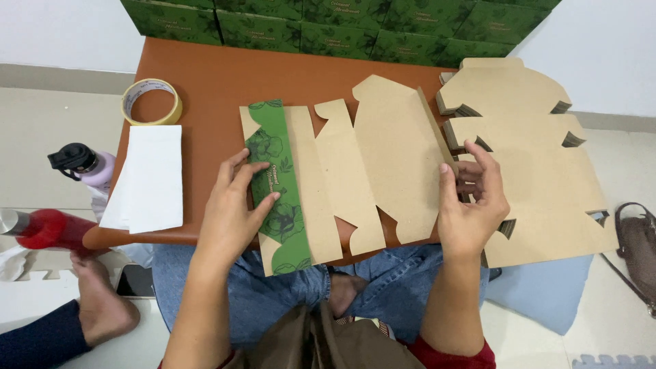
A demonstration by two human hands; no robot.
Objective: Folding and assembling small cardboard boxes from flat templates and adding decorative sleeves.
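Note:
A flat brown cardboard box blank (372, 160) lies across a low brown table (219, 75). Its left flap (273, 184) is folded over and shows a green flower print. My left hand (236, 205) presses flat on that green flap with the fingers spread. My right hand (471, 201) pinches the right edge of the blank, right next to a stack of unfolded blanks (526, 157).
A roll of tape (152, 101) and a pile of white sheets (150, 178) lie on the table's left. Finished green boxes (328, 24) line the back. Bottles (82, 167) and another person's bare foot (99, 301) are on the floor at left, a brown bag (639, 249) at right.

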